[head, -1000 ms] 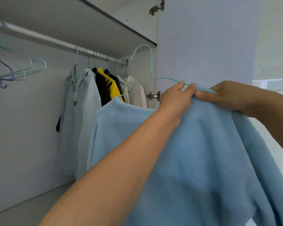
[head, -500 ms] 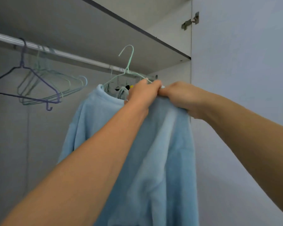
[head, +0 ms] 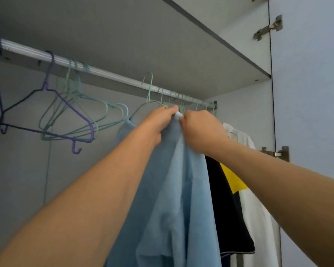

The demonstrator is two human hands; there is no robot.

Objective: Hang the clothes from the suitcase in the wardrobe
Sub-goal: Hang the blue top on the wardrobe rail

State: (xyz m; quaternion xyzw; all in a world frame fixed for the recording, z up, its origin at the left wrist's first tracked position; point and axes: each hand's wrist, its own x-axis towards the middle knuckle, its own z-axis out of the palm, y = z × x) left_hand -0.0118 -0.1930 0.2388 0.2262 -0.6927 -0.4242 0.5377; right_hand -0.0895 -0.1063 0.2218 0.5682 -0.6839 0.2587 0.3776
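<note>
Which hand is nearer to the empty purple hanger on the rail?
Left. The left hand grips the blue garment at its top, just right of the purple hanger. The right hand holds the same garment farther right, beside the hung clothes.

the light blue top (head: 174, 199) is soft and fuzzy. it hangs straight down below the 2 hands, and its top edge is bunched up between them. it sits on a thin green hanger (head: 149, 93), which rises just above the left hand; the hook is up by the silver rail (head: 104, 73), but it is hard to tell if it is on it. the wardrobe (head: 181, 45) is open, with its shelf high above both hands.
</note>
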